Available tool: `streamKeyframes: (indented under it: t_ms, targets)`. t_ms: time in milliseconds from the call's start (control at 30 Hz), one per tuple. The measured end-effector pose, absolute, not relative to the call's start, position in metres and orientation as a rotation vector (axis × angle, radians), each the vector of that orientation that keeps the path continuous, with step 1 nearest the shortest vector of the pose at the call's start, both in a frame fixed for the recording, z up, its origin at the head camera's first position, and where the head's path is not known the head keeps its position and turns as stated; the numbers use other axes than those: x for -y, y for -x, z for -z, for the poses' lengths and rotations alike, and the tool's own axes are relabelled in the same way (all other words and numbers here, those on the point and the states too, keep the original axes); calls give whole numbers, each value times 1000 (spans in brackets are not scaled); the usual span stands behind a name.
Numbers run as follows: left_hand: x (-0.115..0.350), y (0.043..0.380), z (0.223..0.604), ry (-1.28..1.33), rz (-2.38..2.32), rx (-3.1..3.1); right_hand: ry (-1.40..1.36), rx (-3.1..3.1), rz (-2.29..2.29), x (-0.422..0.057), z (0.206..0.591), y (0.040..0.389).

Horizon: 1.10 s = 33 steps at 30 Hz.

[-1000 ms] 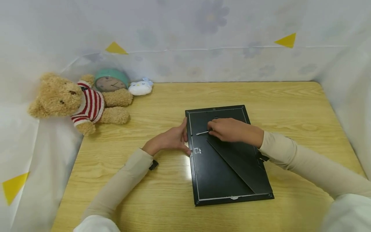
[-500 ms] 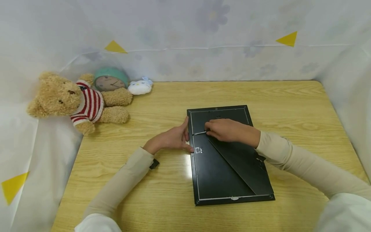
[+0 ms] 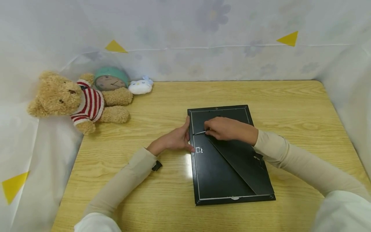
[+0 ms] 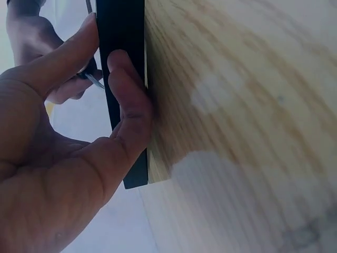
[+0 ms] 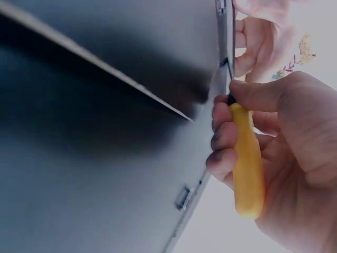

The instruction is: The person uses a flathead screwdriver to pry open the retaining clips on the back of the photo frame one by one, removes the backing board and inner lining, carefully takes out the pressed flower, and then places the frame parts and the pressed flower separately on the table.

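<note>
A black picture frame [image 3: 207, 178] lies back side up on the table, its stand flap [image 3: 242, 164] raised slightly. My left hand [image 3: 175, 138] holds the frame's left edge, with bent digits against its side in the left wrist view. In my right hand [image 3: 224, 129] is a screwdriver [image 5: 247, 163] with a yellow handle, gripped above the upper part of the back panel. The thin metal shaft [image 3: 199, 132] points left, and its tip meets the seam between panel and left border. From the head view the handle is hidden by the hand.
A teddy bear [image 3: 90, 103] in a striped shirt lies at the table's back left. Beside it stand a teal clock [image 3: 110, 79] and a small white plush [image 3: 141, 86]. White patterned sheeting [image 3: 185, 38] walls the wooden table [image 3: 156, 199] at the back and sides.
My right hand has moved slightly left, carrying the screwdriver tip from over the panel to the left border's seam. The left hand stays on the edge; the frame shifts a little in view.
</note>
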<state>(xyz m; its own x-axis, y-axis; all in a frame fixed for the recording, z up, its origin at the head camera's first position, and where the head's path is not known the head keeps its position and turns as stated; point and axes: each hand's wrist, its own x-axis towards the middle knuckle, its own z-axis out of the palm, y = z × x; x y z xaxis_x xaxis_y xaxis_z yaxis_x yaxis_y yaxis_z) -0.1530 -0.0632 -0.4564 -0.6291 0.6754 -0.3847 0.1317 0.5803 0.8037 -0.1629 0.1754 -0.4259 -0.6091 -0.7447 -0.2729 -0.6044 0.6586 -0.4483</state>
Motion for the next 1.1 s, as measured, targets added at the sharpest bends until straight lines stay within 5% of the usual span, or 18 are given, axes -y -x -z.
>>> streamKeyframes:
  t_ms: [467,1100]
  targets:
    - [61,155,451,-686,-1012,-2069,1245,-2523,-61,-143,403,159]
    - [62,151,451,-750,-917,-2134,1086,-2403,-311,-86,373,164]
